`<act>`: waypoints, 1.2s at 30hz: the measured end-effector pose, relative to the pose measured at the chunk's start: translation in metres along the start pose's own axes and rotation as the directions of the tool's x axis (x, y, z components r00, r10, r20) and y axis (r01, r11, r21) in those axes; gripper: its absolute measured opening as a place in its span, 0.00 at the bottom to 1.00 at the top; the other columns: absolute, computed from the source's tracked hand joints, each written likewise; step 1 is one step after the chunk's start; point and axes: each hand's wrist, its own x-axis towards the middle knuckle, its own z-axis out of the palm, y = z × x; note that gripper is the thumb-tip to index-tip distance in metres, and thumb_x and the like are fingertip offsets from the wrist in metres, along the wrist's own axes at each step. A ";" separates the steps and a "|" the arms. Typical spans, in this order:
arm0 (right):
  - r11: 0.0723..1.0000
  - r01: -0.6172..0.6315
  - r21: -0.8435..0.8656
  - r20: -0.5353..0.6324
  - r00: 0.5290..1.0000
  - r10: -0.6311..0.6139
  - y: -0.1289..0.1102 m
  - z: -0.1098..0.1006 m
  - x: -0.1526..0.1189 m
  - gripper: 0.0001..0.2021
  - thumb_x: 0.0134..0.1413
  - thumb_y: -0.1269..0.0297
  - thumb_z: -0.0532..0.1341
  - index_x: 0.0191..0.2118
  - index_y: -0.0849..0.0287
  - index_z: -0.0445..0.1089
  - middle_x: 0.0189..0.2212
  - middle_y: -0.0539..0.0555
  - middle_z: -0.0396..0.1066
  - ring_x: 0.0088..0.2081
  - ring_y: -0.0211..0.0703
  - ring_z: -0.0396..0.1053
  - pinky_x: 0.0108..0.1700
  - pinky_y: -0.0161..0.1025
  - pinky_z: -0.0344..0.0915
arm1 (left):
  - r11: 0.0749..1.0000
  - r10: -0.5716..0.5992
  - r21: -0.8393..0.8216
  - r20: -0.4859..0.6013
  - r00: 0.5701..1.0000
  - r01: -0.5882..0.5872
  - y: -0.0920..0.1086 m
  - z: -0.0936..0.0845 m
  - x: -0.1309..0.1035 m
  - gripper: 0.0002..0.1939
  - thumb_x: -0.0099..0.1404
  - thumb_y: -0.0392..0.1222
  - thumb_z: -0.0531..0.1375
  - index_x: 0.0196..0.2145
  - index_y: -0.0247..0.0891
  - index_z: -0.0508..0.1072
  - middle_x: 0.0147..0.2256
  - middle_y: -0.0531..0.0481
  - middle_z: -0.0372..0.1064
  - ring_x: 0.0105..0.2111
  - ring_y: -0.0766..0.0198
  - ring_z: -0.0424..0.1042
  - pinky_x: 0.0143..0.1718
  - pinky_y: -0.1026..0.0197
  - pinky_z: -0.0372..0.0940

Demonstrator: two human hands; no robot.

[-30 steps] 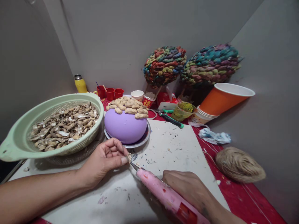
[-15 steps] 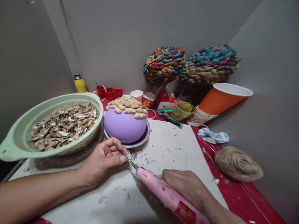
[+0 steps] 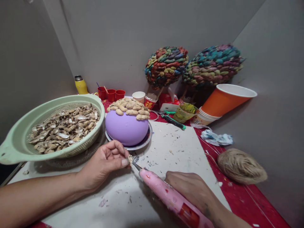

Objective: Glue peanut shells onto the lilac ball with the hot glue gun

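Observation:
Between thumb and fingers, my left hand (image 3: 104, 161) pinches a peanut shell (image 3: 130, 160), its edge turned to the right. My right hand (image 3: 190, 190) is closed on a pink glue gun (image 3: 163, 193); its metal nozzle points at the shell and is at or very near its edge. Just beyond my left hand, a purple balloon (image 3: 125, 128) rests in a metal dish (image 3: 150, 136). Peanut shells (image 3: 129, 106) cover the balloon's top in rows. To the left stands a green colander (image 3: 16, 142) holding many loose shells (image 3: 66, 129).
A white board (image 3: 171, 152) lies on a red cloth (image 3: 237, 196). Twine (image 3: 241, 166), a crumpled wipe (image 3: 216, 138), pliers (image 3: 174, 122), and orange paper cups (image 3: 223, 99) are at right. Behind are two colourful shell-covered balls (image 3: 166, 67), red cups (image 3: 111, 95) and a yellow bottle (image 3: 81, 85).
Almost nothing differs. Both hands keep their places, with the nozzle still at the shell; the whole view has shifted very slightly.

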 end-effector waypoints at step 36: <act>0.648 -0.628 -0.430 -0.094 0.745 0.660 0.043 -0.028 0.009 0.10 0.58 0.54 0.56 0.33 0.55 0.62 0.29 0.56 0.73 0.30 0.53 0.73 0.28 0.39 0.56 | 0.960 0.242 0.156 -0.054 0.969 -0.232 0.048 0.013 -0.029 0.14 0.51 0.37 0.71 0.29 0.36 0.68 0.29 0.53 0.70 0.30 0.70 0.68 0.35 0.66 0.64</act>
